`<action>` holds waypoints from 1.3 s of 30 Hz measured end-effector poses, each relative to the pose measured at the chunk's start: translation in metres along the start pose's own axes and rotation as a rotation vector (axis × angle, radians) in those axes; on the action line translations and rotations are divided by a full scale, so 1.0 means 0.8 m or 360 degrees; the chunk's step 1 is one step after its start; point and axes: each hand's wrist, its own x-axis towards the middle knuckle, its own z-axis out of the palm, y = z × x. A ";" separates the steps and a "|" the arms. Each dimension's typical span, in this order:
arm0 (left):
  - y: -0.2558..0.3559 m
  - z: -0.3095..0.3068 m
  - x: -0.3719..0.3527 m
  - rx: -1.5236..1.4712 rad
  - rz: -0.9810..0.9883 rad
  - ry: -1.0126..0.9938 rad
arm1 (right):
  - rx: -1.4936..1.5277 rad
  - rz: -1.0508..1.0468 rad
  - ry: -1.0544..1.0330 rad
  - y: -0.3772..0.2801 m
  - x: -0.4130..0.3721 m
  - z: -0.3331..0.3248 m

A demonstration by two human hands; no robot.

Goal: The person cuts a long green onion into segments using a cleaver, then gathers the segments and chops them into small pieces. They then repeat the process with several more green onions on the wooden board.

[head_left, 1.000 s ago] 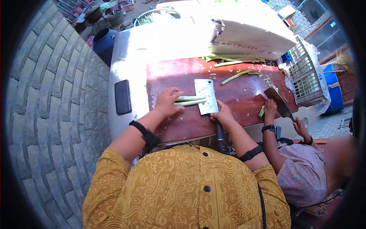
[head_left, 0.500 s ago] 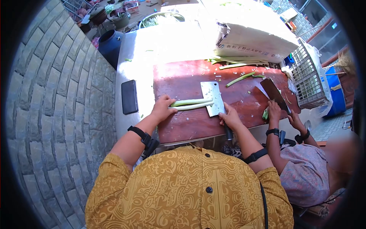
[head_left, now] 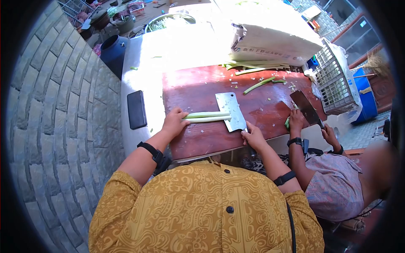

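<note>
Two long green onion stalks point(head_left: 206, 117) lie side by side on the reddish cutting board point(head_left: 198, 141). My left hand point(head_left: 175, 121) is closed around their left ends. With my right hand point(head_left: 254, 135) I grip the handle of a cleaver point(head_left: 230, 110), its broad blade lying nearly flat, with white bits stuck to it. The blade overlaps the right ends of the stalks. To the right, a co-worker's hand point(head_left: 296, 119) rests by a short green piece point(head_left: 287, 123) on the board, while the other hand point(head_left: 330, 135) holds a dark cleaver point(head_left: 305, 106).
More green onion stalks point(head_left: 253, 66) lie at the board's far edge before a white sack point(head_left: 274, 44). A grey plastic crate point(head_left: 335, 80) stands at the right. A black phone point(head_left: 136, 109) lies left of the board, near a brick wall point(head_left: 59, 139).
The whole view has shifted slightly. My cleaver's blade has turned a little over the stalk ends. The co-worker's dark cleaver has moved slightly too. My left hand keeps its hold.
</note>
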 end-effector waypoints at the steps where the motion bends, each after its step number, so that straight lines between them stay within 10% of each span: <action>1: 0.000 0.000 -0.001 0.0004 0.0003 -0.0002 | -0.0038 0.0018 0.0055 0.004 -0.004 -0.003; 39: -0.003 0.012 -0.001 -0.0130 0.0042 0.0049 | -0.0363 -0.0223 0.0158 -0.015 0.054 0.011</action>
